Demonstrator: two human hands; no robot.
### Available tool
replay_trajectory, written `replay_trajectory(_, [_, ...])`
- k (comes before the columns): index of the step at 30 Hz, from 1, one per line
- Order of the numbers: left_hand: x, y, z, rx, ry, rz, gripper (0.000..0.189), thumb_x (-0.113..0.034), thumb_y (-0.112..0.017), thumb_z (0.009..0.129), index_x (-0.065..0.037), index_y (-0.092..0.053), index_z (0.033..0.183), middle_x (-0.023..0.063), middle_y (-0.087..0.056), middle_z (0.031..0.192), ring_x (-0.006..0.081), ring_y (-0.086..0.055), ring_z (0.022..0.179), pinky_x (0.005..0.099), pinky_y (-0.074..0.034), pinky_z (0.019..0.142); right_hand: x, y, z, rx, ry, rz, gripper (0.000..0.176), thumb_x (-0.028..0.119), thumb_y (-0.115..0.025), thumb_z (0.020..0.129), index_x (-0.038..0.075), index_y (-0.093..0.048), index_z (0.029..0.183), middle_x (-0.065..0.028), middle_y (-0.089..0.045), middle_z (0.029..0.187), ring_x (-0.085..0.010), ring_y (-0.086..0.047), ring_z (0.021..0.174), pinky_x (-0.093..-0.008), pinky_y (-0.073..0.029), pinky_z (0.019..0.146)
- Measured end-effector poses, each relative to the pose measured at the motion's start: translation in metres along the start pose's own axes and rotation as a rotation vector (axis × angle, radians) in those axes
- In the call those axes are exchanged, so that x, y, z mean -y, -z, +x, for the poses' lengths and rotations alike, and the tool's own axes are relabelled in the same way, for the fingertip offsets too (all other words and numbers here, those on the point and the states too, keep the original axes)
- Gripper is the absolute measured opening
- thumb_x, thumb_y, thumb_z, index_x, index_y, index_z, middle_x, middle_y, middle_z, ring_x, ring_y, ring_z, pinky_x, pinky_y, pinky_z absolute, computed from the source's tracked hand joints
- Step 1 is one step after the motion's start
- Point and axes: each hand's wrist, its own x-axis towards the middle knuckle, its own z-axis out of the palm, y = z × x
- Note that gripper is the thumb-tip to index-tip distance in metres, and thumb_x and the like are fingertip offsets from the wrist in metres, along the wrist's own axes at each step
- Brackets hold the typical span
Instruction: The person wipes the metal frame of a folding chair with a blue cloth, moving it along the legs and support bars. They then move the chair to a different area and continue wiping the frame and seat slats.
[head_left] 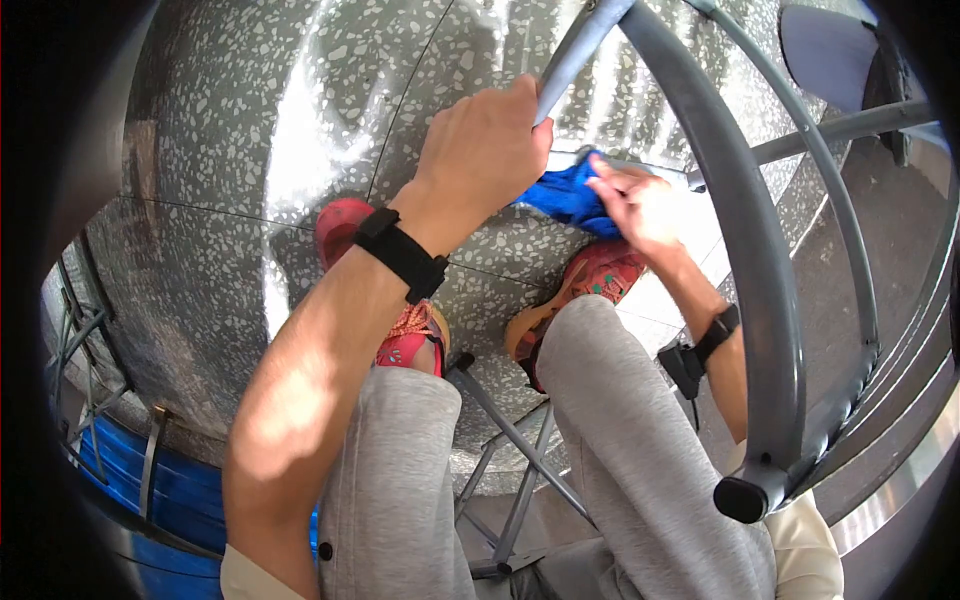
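Observation:
A grey tubular metal frame (735, 180) with a black end cap leans across the right of the view. My left hand (485, 145) is closed round one of its tubes near the top middle. Bunched blue cloth (570, 197) lies against a lower bar of this frame. With fingers bent over the cloth, my right hand (640, 205) grips its right end. Part of the cloth is hidden behind my left hand. Both wrists carry black straps.
Speckled stone floor (230, 130) with bright sun patches spreads below. My red shoes (610, 270) and grey-trousered knees are beneath the hands. Thin crossed metal legs (510, 440) stand between my knees. A blue slatted surface (190, 490) lies at lower left.

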Motion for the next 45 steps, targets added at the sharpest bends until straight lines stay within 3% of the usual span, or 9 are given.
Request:
replay_trajectory(7, [-0.002, -0.007, -0.005, -0.036, -0.034, -0.054, 0.024, -0.02, -0.062, 0.093, 0.001, -0.052, 0.098, 0.0249, -0.064, 0.072, 0.0458, -0.064, 0.07, 0.0537, -0.05, 0.063, -0.06, 0.063, -0.029, 0.158, -0.683, -0.059, 0.034, 0.016, -0.078, 0.09, 0.009, -0.072, 0.123, -0.0043, -0.077, 0.097, -0.0025, -0.055, 0.077, -0.0231, -0.05, 0.073])
replay_trajectory(19, [0.0, -0.027, -0.013, -0.101, -0.048, -0.122, 0.031, -0.018, -0.059, 0.098, 0.005, -0.044, 0.112, 0.0261, -0.063, 0.07, 0.0457, -0.063, 0.065, 0.0533, -0.049, 0.058, -0.055, 0.058, -0.028, 0.137, -0.643, -0.237, 0.039, 0.011, -0.07, 0.092, -0.003, -0.065, 0.128, -0.0159, -0.065, 0.071, -0.0078, -0.055, 0.066, -0.0282, -0.048, 0.063])
replay_trajectory(22, [0.001, -0.027, -0.013, -0.084, -0.033, -0.146, 0.033, -0.018, -0.059, 0.099, 0.007, -0.044, 0.114, 0.0262, -0.064, 0.071, 0.0457, -0.063, 0.066, 0.0531, -0.049, 0.058, -0.046, 0.041, -0.015, 0.114, 0.01, -0.296, 0.039, 0.011, -0.072, 0.085, -0.001, -0.068, 0.122, -0.0211, -0.07, 0.082, -0.031, -0.07, 0.071, -0.0385, -0.054, 0.068])
replay_trajectory(23, [0.0, -0.027, -0.013, -0.074, -0.027, -0.166, 0.034, -0.018, -0.059, 0.099, 0.007, -0.044, 0.115, 0.0262, -0.064, 0.072, 0.0457, -0.063, 0.066, 0.053, -0.049, 0.059, -0.009, 0.038, 0.001, 0.259, -0.184, -0.364, 0.037, 0.014, -0.073, 0.084, 0.0, -0.07, 0.118, -0.0199, -0.07, 0.087, -0.0362, -0.07, 0.077, -0.0422, -0.055, 0.071])
replay_trajectory(28, [-0.004, -0.021, -0.011, -0.016, 0.034, -0.082, 0.038, -0.022, -0.059, 0.099, 0.008, -0.044, 0.117, 0.0268, -0.064, 0.074, 0.045, -0.065, 0.069, 0.0519, -0.05, 0.06, 0.026, -0.028, 0.028, 0.1, 0.474, 0.038, 0.011, 0.011, -0.07, 0.075, 0.004, -0.07, 0.084, -0.012, -0.062, 0.069, -0.0315, -0.064, 0.064, -0.0431, -0.053, 0.063])
replay_trajectory(34, [0.005, -0.013, -0.008, 0.029, 0.014, 0.081, 0.061, -0.034, -0.063, 0.097, 0.011, -0.043, 0.133, 0.0257, -0.065, 0.076, 0.0445, -0.066, 0.072, 0.0512, -0.053, 0.062, 0.063, -0.021, 0.039, 0.27, 0.128, -0.177, 0.016, 0.022, -0.068, 0.09, 0.009, -0.069, 0.081, -0.0103, -0.071, 0.077, -0.0288, -0.068, 0.067, -0.0407, -0.053, 0.06])
replay_trajectory(37, [0.006, -0.015, -0.011, 0.006, -0.001, 0.098, 0.053, -0.031, -0.062, 0.097, 0.008, -0.044, 0.128, 0.0264, -0.066, 0.077, 0.0458, -0.066, 0.072, 0.0534, -0.053, 0.064, 0.006, 0.016, 0.025, 0.088, 0.452, -0.205, 0.025, 0.029, -0.069, 0.093, 0.015, -0.076, 0.112, -0.0087, -0.074, 0.087, -0.029, -0.07, 0.07, -0.0383, -0.056, 0.061])
replay_trajectory(41, [0.011, -0.024, -0.014, -0.062, -0.012, -0.044, 0.037, -0.023, -0.061, 0.097, 0.002, -0.045, 0.12, 0.0257, -0.066, 0.077, 0.047, -0.064, 0.072, 0.0542, -0.051, 0.064, -0.041, 0.085, -0.001, 0.411, -0.107, -0.439, 0.032, 0.015, -0.071, 0.091, 0.016, -0.071, 0.123, -0.012, -0.064, 0.072, -0.0308, -0.063, 0.064, -0.042, -0.05, 0.06])
replay_trajectory(45, [0.015, -0.031, -0.008, -0.077, 0.052, -0.198, 0.045, -0.025, -0.066, 0.094, 0.006, -0.045, 0.119, 0.0251, -0.065, 0.076, 0.0437, -0.066, 0.071, 0.0505, -0.052, 0.066, -0.05, 0.101, -0.002, 0.458, -0.156, -0.514, 0.033, 0.016, -0.071, 0.089, 0.011, -0.07, 0.122, -0.0141, -0.067, 0.078, -0.0331, -0.066, 0.073, -0.041, -0.052, 0.066])
